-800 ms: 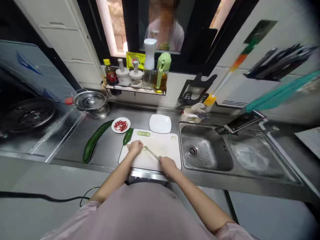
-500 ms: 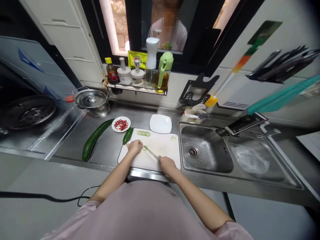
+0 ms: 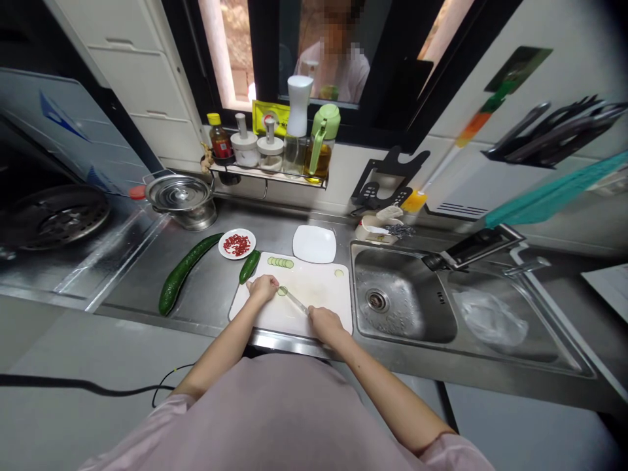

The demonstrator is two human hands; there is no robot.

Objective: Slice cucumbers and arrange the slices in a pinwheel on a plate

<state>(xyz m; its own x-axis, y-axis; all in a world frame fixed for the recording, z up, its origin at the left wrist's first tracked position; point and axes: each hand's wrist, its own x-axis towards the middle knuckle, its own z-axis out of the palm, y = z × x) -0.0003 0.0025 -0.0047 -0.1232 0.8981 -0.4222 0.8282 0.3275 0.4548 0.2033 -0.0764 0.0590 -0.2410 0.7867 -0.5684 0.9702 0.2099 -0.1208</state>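
Observation:
On the white cutting board [image 3: 265,320] lies a thin cucumber slice [image 3: 282,292], with the tip end of a knife [image 3: 296,302] at it. My right hand [image 3: 326,320] is closed around the knife's handle. My left hand [image 3: 263,288] has its fingertips pinched together at the slice's left edge; the exact contact is too small to see. Behind them, a row of overlapping cucumber slices [image 3: 280,262] lies on the board, and one end piece [image 3: 339,273] sits at its far right corner. A cut cucumber length [image 3: 250,267] rests at the board's left edge.
A long whole cucumber [image 3: 184,275] lies left of the board. Behind stand a plate of chopped red pieces [image 3: 237,244] and a white square plate [image 3: 314,244]. The sink [image 3: 405,294] is on the right, a lidded steel pot [image 3: 181,199] on the left, a condiment shelf [image 3: 269,171] above.
The view has shifted very slightly. Both hands, the knife and the slice keep almost the same places on the board.

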